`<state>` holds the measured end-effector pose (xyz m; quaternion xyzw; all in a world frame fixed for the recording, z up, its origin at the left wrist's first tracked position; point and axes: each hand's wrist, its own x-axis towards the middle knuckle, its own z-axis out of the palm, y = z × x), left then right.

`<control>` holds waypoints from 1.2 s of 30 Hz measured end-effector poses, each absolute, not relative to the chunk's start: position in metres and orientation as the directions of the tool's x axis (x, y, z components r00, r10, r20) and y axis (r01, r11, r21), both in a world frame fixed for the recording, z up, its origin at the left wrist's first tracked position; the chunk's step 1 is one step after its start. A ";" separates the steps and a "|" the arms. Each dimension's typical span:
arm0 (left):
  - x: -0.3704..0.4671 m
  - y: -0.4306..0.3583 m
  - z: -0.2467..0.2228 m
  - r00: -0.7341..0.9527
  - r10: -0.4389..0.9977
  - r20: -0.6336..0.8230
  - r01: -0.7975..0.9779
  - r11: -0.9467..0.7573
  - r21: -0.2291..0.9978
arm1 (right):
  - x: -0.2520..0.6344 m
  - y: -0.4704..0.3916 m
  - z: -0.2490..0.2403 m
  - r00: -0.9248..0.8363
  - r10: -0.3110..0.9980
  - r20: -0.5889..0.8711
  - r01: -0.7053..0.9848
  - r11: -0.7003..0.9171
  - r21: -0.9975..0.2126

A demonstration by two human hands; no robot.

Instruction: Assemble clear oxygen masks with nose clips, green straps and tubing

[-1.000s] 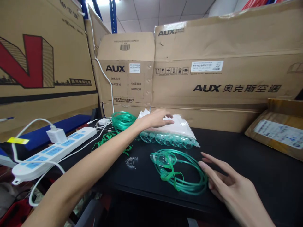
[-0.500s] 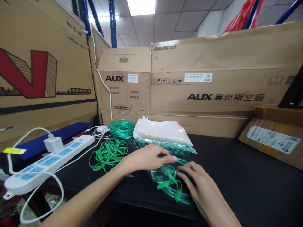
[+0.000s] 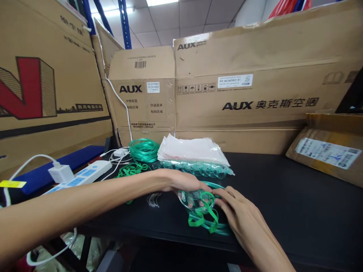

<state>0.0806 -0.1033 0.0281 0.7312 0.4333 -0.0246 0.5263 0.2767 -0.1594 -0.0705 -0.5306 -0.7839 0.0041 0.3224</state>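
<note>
A clear green oxygen mask point(image 3: 190, 202) with a green elastic strap point(image 3: 210, 213) lies at the front of the black table, on a coil of green tubing point(image 3: 222, 229). My left hand point(image 3: 185, 182) is closed around the mask's far side, its fingertips showing through the clear plastic. On the right, my right hand point(image 3: 239, 207) has its fingers curled on the tubing beside the mask; its fingertips are partly hidden. Just left of the mask are several thin metal strips point(image 3: 153, 200).
Behind my hands lie a row of clear green mask parts point(image 3: 198, 166), white plastic bags point(image 3: 193, 149) and coiled green tubing point(image 3: 144, 150). Green straps point(image 3: 132, 169) and a white power strip point(image 3: 96, 170) are at left. Cardboard boxes point(image 3: 255, 128) stand along the back; another box point(image 3: 326, 151) is at right.
My left hand has come down from above the mask and taken hold of its far side. My left forearm now covers part of the straps and power strip. The view has tilted down slightly.
</note>
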 end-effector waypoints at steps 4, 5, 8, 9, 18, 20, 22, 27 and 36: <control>0.076 -0.102 0.024 0.641 0.603 -0.476 0.625 -0.049 0.779 | 0.274 -0.160 -0.067 -0.233 0.838 0.493 0.835 0.433 -0.341; 0.074 -0.103 0.022 0.644 0.610 -0.462 0.618 -0.060 0.784 | 0.274 -0.160 -0.067 -0.236 0.839 0.490 0.832 0.435 -0.344; 0.070 -0.106 0.021 0.657 0.646 -0.389 0.630 -0.185 0.755 | 0.274 -0.159 -0.066 -0.252 0.845 0.471 0.824 0.443 -0.353; 0.069 -0.108 0.022 0.664 0.655 -0.361 0.641 -0.250 0.726 | 0.274 -0.159 -0.065 -0.259 0.845 0.467 0.821 0.448 -0.354; 0.055 -0.155 0.024 0.695 0.706 0.138 0.717 -0.695 -0.049 | 0.281 -0.157 -0.062 -0.226 0.852 0.472 0.839 0.416 -0.350; 0.045 -0.161 0.025 0.654 0.728 0.207 0.755 -0.646 -0.114 | 0.283 -0.156 -0.062 -0.187 0.863 0.470 0.858 0.376 -0.351; 0.036 -0.160 0.027 0.584 0.779 0.229 0.798 -0.603 0.015 | 0.283 -0.155 -0.063 -0.167 0.867 0.469 0.872 0.352 -0.341; 0.038 -0.137 0.024 0.526 0.847 0.074 0.796 -0.522 0.307 | 0.283 -0.160 -0.062 -0.159 0.815 0.557 0.836 0.412 -0.364; 0.072 -0.121 0.023 0.737 0.630 0.245 0.651 -0.759 -0.004 | 0.315 -0.178 -0.049 0.152 0.731 0.665 0.835 0.265 -0.483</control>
